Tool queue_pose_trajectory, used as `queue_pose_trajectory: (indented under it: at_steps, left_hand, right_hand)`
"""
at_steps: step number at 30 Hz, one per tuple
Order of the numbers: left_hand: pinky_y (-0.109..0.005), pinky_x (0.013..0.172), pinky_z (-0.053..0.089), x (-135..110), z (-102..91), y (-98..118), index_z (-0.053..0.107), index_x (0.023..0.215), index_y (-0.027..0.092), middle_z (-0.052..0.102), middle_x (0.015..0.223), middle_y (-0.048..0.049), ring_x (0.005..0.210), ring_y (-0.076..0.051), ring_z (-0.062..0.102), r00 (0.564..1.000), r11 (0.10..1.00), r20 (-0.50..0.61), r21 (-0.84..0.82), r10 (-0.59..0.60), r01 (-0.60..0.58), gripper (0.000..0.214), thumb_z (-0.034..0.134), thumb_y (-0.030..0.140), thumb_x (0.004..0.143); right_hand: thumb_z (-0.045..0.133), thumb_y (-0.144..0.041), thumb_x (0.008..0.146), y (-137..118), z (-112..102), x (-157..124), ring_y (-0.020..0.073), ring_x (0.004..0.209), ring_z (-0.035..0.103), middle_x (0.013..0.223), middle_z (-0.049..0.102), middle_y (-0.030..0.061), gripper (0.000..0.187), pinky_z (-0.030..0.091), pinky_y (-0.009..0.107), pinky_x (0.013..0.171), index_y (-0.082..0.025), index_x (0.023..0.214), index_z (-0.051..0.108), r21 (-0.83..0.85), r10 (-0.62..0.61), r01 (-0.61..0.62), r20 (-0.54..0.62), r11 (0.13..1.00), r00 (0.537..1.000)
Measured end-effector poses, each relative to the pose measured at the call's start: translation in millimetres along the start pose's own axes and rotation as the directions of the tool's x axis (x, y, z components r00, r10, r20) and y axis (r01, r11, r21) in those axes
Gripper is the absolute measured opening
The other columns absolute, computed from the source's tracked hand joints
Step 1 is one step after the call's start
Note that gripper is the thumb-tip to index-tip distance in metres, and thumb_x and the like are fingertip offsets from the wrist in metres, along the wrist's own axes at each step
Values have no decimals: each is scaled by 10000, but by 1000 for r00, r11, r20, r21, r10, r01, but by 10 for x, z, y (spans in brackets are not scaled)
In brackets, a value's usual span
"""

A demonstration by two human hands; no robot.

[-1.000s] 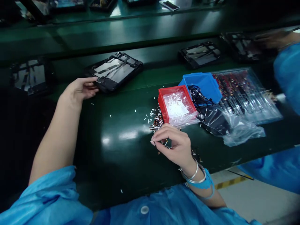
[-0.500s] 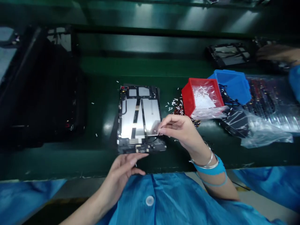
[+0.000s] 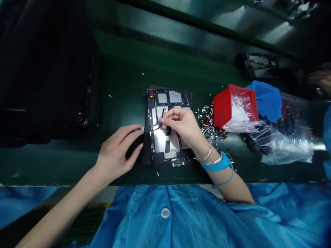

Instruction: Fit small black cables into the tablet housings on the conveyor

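An opened tablet frame (image 3: 168, 103) with silver plates and black cables lies on the green bench in front of me. My left hand (image 3: 117, 151) grips its left edge, fingers curled around it. My right hand (image 3: 181, 125) rests over the middle of the frame, fingertips pinched together at a black cable near the left plate; what they pinch is too small to name. A blue wrist strap and bangles sit on my right wrist.
A red bin (image 3: 234, 105) of small white parts and a blue bin (image 3: 267, 98) stand to the right, with loose white bits (image 3: 204, 112) and plastic bags (image 3: 281, 148). Another frame (image 3: 258, 65) lies at the back right. Another person's hand (image 3: 319, 79) shows far right.
The tablet frame was pulled from the conveyor to the bench front. My left hand moved from its near edge to its left edge; my right hand moved onto the frame's middle.
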State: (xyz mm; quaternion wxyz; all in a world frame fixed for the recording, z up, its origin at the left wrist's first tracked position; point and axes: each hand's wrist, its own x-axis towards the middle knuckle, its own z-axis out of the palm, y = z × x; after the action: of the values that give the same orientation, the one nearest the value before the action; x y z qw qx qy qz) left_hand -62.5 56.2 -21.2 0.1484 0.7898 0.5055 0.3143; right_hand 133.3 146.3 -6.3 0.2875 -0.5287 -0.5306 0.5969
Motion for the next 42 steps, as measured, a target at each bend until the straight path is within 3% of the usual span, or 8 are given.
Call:
queue_pose_trajectory:
  at_steps: [3, 6, 20, 26, 33, 37, 42]
  left_hand:
    - [-388, 790, 548, 46, 48, -122, 556, 1213, 100, 610, 1178, -192, 1051, -299, 616, 988, 980, 89, 147, 125, -137, 349, 543, 167, 871]
    - [-401, 727, 553, 40, 95, -162, 567, 1224, 131, 605, 1193, -203, 1030, -323, 624, 974, 955, 145, 218, 173, -202, 347, 520, 209, 889]
    - [-357, 666, 529, 84, 135, -145, 557, 1191, 97, 636, 1138, -204, 987, -300, 633, 966, 922, 144, 299, 213, -248, 318, 518, 192, 890]
    - [-350, 632, 505, 151, 117, -92, 595, 1130, 124, 651, 1087, -175, 949, -293, 637, 968, 913, 182, 337, 175, -228, 270, 476, 206, 902]
    - [-447, 779, 515, 229, 102, -100, 568, 1242, 129, 578, 1252, -221, 1109, -364, 581, 951, 931, 234, 258, 200, -259, 366, 493, 251, 906]
    - [-505, 850, 497, 214, 126, -152, 571, 1271, 163, 550, 1307, -215, 1153, -388, 559, 947, 966, 283, 157, 154, -204, 377, 500, 265, 915]
    - [-480, 866, 503, 241, 133, -181, 573, 1254, 138, 541, 1341, -190, 1196, -360, 548, 927, 928, 295, 219, 232, -302, 367, 452, 289, 942]
  right_hand:
    - [723, -279, 691, 4, 19, 38, 92, 531, 560, 551, 620, -8, 174, 433, 249, 526, -161, 644, 604, -97, -32, 30, -12, 995, 999]
    - [680, -188, 712, -4, 26, 59, 98, 547, 577, 562, 623, -3, 97, 445, 255, 545, -157, 651, 610, -172, -38, 34, -21, 985, 999]
    - [661, -186, 725, -22, -31, 171, 116, 586, 562, 619, 629, 16, 47, 404, 268, 558, -156, 689, 657, -406, -64, 72, 33, 911, 997]
    - [660, -170, 723, -35, -60, 185, 85, 563, 479, 627, 624, -2, 47, 344, 258, 545, -159, 679, 671, -460, -117, 126, 48, 879, 992]
    - [671, -161, 721, -4, -59, 201, 82, 553, 452, 592, 582, -18, 40, 348, 261, 561, -158, 681, 669, -430, -116, 121, 36, 895, 993]
    - [664, -172, 728, 10, -37, 199, 78, 538, 431, 565, 558, -31, 52, 332, 254, 544, -165, 676, 663, -434, -122, 111, 3, 894, 993]
    - [650, -153, 735, 9, -16, 182, 78, 539, 430, 558, 541, -37, 48, 319, 248, 540, -163, 689, 659, -475, -136, 115, -10, 872, 991]
